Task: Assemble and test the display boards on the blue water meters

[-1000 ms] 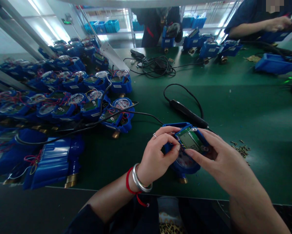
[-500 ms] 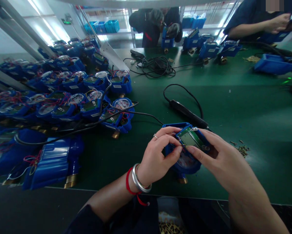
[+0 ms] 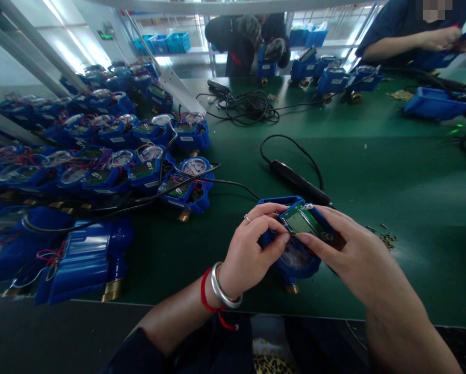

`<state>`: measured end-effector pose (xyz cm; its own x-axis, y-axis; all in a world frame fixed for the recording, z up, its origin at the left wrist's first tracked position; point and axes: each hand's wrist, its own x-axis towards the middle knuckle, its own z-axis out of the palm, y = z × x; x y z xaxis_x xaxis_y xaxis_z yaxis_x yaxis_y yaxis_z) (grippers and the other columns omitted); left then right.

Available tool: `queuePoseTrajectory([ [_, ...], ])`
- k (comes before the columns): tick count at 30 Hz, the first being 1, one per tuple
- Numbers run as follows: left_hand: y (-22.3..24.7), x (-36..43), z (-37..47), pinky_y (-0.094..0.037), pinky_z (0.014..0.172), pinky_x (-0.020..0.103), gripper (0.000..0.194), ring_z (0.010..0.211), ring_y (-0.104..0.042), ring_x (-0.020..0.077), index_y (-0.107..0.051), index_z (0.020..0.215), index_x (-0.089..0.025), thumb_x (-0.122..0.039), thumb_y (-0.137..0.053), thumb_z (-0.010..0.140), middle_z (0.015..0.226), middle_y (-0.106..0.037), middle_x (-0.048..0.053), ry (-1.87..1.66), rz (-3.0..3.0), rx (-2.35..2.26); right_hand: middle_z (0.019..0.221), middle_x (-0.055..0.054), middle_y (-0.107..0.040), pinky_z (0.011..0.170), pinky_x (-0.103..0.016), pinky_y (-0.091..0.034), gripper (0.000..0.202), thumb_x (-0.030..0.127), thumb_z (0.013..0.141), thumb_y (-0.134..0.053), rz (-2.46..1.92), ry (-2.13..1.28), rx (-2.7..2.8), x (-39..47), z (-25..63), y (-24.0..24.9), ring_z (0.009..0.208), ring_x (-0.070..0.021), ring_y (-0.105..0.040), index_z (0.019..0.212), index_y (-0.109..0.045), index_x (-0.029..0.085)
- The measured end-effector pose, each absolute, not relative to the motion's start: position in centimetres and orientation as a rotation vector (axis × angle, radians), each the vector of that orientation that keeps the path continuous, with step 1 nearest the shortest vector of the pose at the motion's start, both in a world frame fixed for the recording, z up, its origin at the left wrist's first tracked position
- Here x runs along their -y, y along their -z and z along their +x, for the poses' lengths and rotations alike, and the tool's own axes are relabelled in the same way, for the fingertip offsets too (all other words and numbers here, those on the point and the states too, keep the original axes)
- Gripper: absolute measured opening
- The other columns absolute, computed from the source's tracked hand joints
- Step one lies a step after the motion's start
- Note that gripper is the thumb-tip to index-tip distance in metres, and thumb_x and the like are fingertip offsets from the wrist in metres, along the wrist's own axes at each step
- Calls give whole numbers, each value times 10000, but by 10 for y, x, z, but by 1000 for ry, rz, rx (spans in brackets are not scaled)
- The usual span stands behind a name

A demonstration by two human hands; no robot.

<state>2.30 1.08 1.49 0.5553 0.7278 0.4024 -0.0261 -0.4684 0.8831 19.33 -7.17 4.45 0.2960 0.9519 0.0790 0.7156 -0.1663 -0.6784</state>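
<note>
- Now I see a blue water-meter-like unit (image 3: 301,269) on the green table (image 3: 412,182), close to the near edge and in front of the wearer, its brass fitting (image 3: 291,289) pointing toward the body.
- Above the unit's round dial, a circuit board (image 3: 303,223) with a small display sits tilted in its blue frame, between the two hands.
- The left hand (image 3: 250,246) works at the board's lower left edge, thumb and forefinger tips brought together beside thin wires; I cannot tell whether a wire is pinched between them.
- The right hand (image 3: 357,254) grips the board's frame, thumb pressed at the lower edge, the other fingers curled around the far right side.
- A ring (image 3: 247,218), a silver bangle (image 3: 217,283) and a red cord (image 3: 205,293) mark the left hand and wrist.
- Just behind the unit, I spot a black corded tool (image 3: 301,182) lying flat; small screws (image 3: 388,240) are scattered beyond the right hand.
- Rows of similar open meters (image 3: 118,137) with loose wires crowd the left side.
- Across the table, one gloved co-worker (image 3: 238,49) handles a blue unit; another co-worker's forearm (image 3: 408,44) shows at upper right.
</note>
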Motion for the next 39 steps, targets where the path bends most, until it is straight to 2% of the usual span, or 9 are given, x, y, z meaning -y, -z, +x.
queuePoseTrajectory([
  [11, -16, -12, 24, -527, 938, 358, 59, 1050, -635, 177, -608, 839, -178, -137, -639, 868, 1198, -635, 91, -1030, 1906, -546, 1241, -116, -643, 992, -419, -498, 492, 522, 895, -577, -1949, -222, 1571, 72, 193, -35, 1165, -283, -606, 1240, -619, 173],
  [21, -13, -10, 24, -541, 941, 366, 48, 1057, -647, 182, -609, 869, -183, -139, -624, 878, 1235, -635, 94, -1035, 1961, -555, 1249, -118, -641, 992, -429, -506, 465, 498, 906, -568, -1927, -202, 1634, 74, 198, -35, 1157, -283, -612, 1237, -618, 176],
  [30, -10, -8, 23, -553, 914, 356, 38, 982, -662, 165, -606, 885, -181, -145, -602, 897, 1250, -627, 101, -1043, 2018, -570, 1243, -103, -642, 971, -409, -518, 474, 510, 899, -577, -1914, -211, 1686, 73, 203, -34, 1126, -262, -624, 1234, -619, 177],
  [39, -10, -11, 24, -557, 920, 369, 43, 1072, -653, 192, -599, 894, -177, -151, -576, 918, 1256, -629, 116, -1031, 2101, -519, 1226, -115, -650, 947, -406, -536, 491, 532, 908, -553, -1900, -156, 1741, 74, 206, -35, 1116, -268, -633, 1229, -625, 167],
])
